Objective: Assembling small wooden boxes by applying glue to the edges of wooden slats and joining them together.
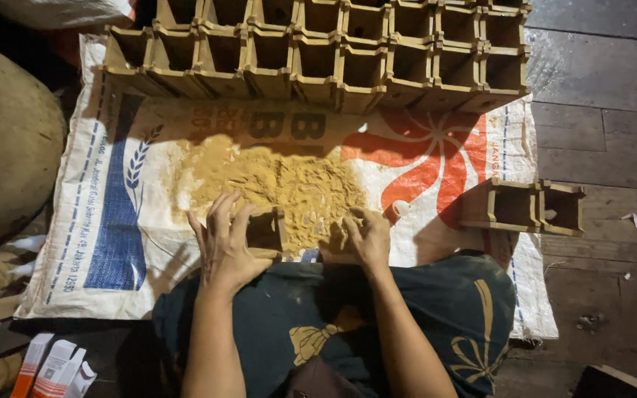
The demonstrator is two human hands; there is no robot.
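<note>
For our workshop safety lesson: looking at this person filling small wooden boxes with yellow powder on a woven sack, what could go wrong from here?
1. The left hand steadies a small wooden box at the edge of the powder pile; it could tip and spill.
2. The right hand rakes loose powder near the woven sack edge, so some may scatter onto the person's lap or the floorboards.
3. The stacked boxes behind could topple into the pile.

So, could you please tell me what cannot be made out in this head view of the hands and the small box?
- Small brown box: its left side is hidden behind the left hand.
- Right hand: fingers lie in shadow on the yellow powder; whether they hold anything cannot be told.
- Rows of boxes: cut off by the top edge.
- Orange-and-white cartons: cut off by the bottom edge.
</note>
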